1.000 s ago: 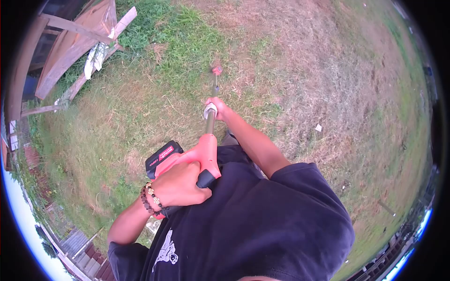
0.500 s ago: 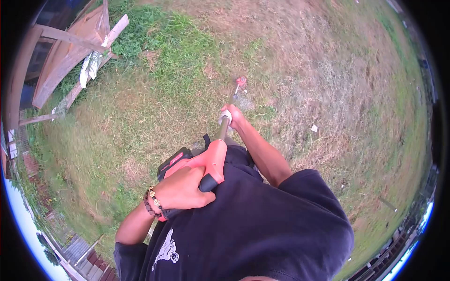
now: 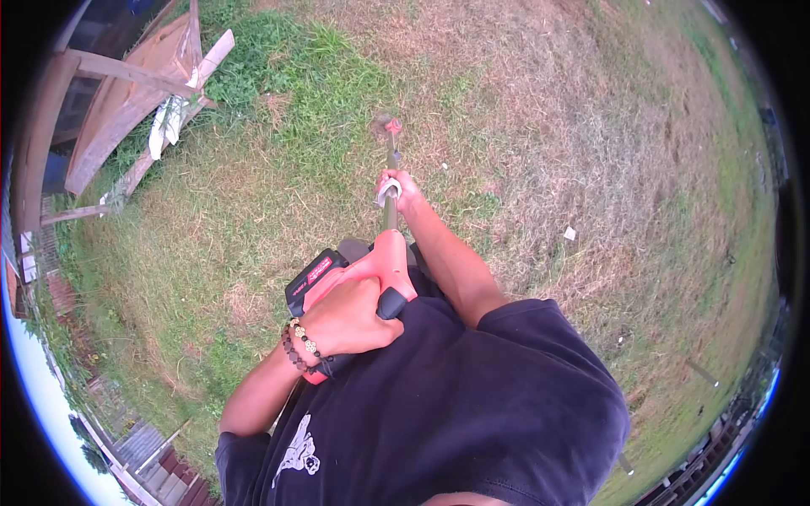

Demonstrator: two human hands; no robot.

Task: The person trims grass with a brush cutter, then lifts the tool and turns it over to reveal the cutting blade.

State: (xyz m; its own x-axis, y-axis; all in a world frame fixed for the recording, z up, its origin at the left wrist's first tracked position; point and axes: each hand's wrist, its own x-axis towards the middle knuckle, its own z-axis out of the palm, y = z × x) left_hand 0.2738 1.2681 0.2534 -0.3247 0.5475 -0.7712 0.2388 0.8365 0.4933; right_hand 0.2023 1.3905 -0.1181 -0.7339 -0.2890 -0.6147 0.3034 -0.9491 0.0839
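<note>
A red cordless grass trimmer (image 3: 390, 251) runs from my waist out over the lawn. My left hand (image 3: 350, 316), with beaded bracelets at the wrist, is closed around its rear handle, beside the black battery (image 3: 314, 280). Further along the shaft, my right hand (image 3: 400, 189) grips at a whitish wrap (image 3: 389, 191). At the far end the red trimmer head (image 3: 393, 126) is low over the grass, by the edge of a greener patch. A blurred greyish area surrounds the head, so its cutting part cannot be made out.
Taller green grass (image 3: 325, 88) grows ahead to the left. Beyond it lean wooden boards (image 3: 139, 101) and a frame, with a white piece (image 3: 167, 126) hanging there. Dry cut grass (image 3: 574, 143) covers the right side, where a small pale scrap (image 3: 569, 234) lies.
The trimmer head has swung left and a little farther out, toward the greener grass. My right hand moved left with the shaft; both hands keep their grip.
</note>
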